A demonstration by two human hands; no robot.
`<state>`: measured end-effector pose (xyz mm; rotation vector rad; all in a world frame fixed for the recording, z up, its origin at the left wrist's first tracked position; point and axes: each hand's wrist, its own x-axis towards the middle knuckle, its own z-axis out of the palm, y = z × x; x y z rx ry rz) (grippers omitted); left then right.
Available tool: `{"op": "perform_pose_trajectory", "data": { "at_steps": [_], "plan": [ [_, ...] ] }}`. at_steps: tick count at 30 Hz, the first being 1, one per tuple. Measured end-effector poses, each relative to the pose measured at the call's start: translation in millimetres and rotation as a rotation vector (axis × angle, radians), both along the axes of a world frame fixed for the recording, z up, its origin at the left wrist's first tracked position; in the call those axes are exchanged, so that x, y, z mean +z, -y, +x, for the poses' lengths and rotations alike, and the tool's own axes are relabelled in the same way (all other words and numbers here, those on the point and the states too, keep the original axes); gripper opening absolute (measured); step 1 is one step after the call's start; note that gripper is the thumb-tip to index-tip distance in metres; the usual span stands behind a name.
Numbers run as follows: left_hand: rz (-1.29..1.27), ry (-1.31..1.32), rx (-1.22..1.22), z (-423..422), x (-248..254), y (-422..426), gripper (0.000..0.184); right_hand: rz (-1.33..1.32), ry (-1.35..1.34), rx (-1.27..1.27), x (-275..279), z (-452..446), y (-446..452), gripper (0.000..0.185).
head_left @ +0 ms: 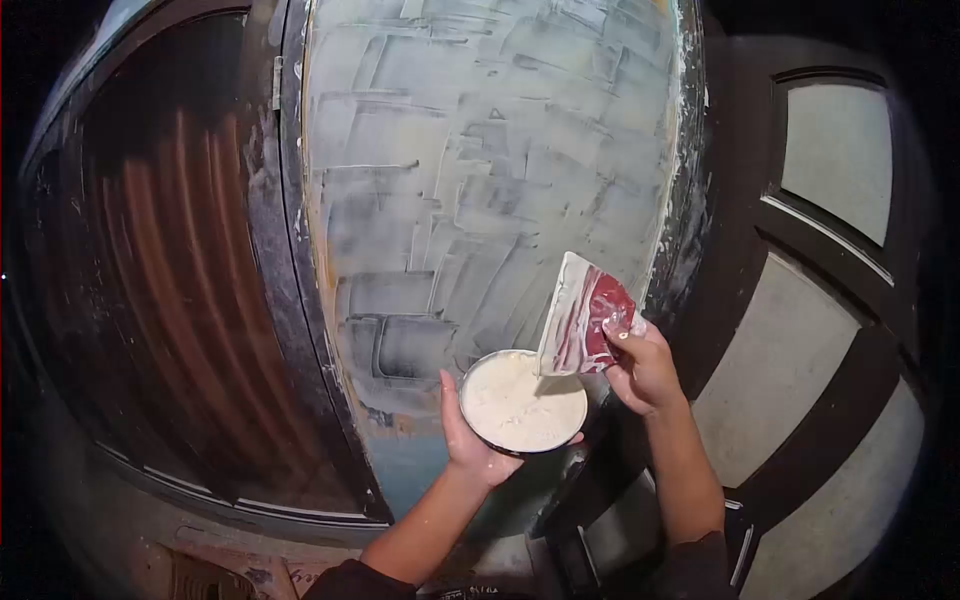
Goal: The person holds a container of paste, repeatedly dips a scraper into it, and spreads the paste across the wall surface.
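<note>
My left hand [475,448] is wrapped round the underside of a round bowl [512,448], thumb up along its left side. White putty [520,402] with a lumpy surface fills the bowl. In my right hand [645,368] is a red putty scraper [608,312], thumb pressed on its face. White putty is smeared along the scraper's left part and edge. Its lower corner is at the bowl's right rim; whether it touches the putty I cannot tell. Behind both hands stands a wall panel [430,200] covered with overlapping grey-white putty strokes.
On the left is a dark-framed window or door [265,200] with a brown curtain [190,300] behind it. A dark door with pale panels [780,370] stands at the right. Cardboard-like material [240,568] lies on the floor at lower left.
</note>
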<state>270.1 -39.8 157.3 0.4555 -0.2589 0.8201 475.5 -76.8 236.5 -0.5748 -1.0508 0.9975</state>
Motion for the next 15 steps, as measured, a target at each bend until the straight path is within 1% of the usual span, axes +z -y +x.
{"op": "perform_pose_trajectory", "data": {
  "at_steps": [4, 7, 9, 13, 14, 15],
  "plan": [
    [0.008, 0.039, -0.03, -8, 13, -8, 0.101, 0.064, 0.074, 0.019, 36, -9, -4, 0.034],
    [0.006, -0.07, 0.059, -11, 23, -15, 0.102, 0.133, 0.155, -0.064, 78, -15, -7, 0.034],
    [0.01, -0.083, 0.049, -16, 30, -16, 0.103, 0.214, 0.283, -0.18, 115, -18, -10, 0.033],
    [0.029, -0.132, 0.036, -26, 43, -17, 0.104, 0.421, 0.595, -0.58, 203, -11, -34, 0.023],
    [0.02, -0.129, 0.069, -25, 46, -18, 0.105, 0.499, 0.664, -0.698, 228, -9, -42, 0.022],
    [0.041, -0.103, 0.026, -26, 49, -21, 0.105, 0.572, 0.734, -0.816, 251, -9, -49, 0.023]
  ]
}}
